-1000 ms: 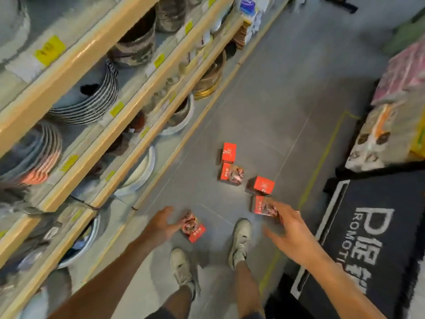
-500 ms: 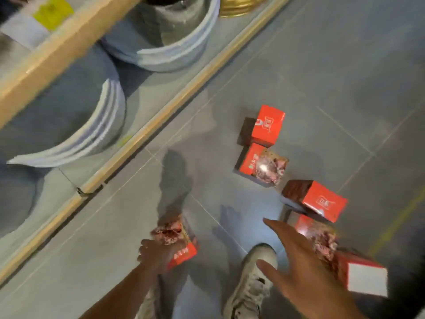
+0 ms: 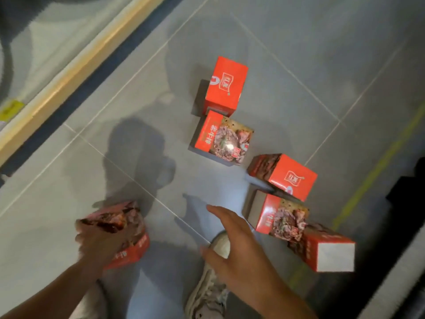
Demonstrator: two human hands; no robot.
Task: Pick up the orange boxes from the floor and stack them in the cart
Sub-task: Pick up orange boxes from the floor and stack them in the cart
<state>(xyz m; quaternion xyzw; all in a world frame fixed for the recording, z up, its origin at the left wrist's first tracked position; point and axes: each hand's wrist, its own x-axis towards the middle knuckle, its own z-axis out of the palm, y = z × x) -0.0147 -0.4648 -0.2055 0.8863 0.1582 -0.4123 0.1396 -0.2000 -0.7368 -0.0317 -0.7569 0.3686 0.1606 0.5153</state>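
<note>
One box (image 3: 128, 236) is gripped in the left hand (image 3: 101, 245) just above the floor (image 3: 69, 180), while the right hand (image 3: 239, 247) is held spread, empty, beside five boxes (image 3: 224, 139).

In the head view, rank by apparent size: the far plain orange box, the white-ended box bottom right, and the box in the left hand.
1. White-ended box, nearest the camera, so this may be nearness only.
2. Far plain orange box.
Unranked: box in the left hand, blurred and partly covered by the left hand.

Chinese characters "牛排" on flat orange box (image 3: 224, 140), other print blurred
</note>
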